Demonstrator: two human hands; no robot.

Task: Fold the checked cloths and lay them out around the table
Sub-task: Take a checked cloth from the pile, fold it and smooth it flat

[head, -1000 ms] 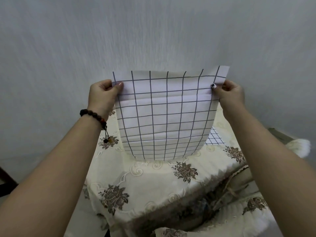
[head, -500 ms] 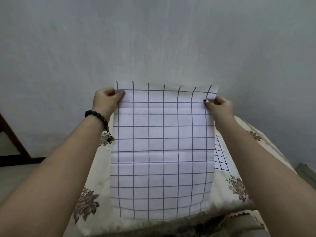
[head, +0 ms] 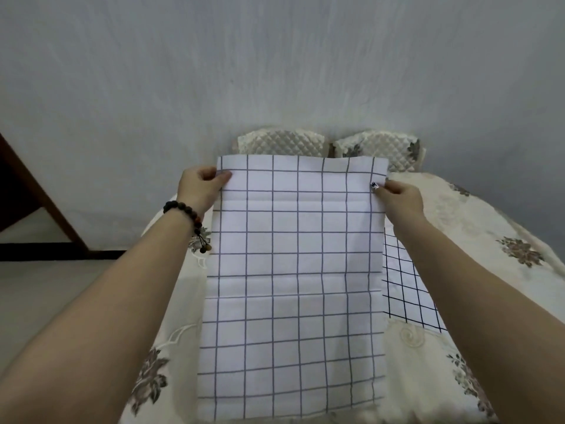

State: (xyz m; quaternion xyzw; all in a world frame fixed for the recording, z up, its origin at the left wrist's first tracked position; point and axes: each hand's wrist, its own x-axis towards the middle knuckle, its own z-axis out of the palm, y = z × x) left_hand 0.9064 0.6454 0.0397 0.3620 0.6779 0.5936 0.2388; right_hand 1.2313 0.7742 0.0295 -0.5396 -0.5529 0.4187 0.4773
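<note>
A white cloth with a dark checked grid [head: 293,286] is spread out lengthwise over the table, its far edge raised. My left hand [head: 200,186] pinches its far left corner, and my right hand [head: 400,195] pinches its far right corner. A second checked cloth [head: 406,289] lies flat on the table to the right, partly hidden under the first cloth and my right forearm.
The table carries a cream tablecloth with brown flowers [head: 489,240]. Two quilted chair backs [head: 282,143] stand against the grey wall at the table's far side. A dark wooden frame [head: 36,203] is at the left, above the pale floor.
The cloth hung upright before me; both hands have moved it forward and down, so it now lies stretched along the table. The view has tilted down, showing the chair backs.
</note>
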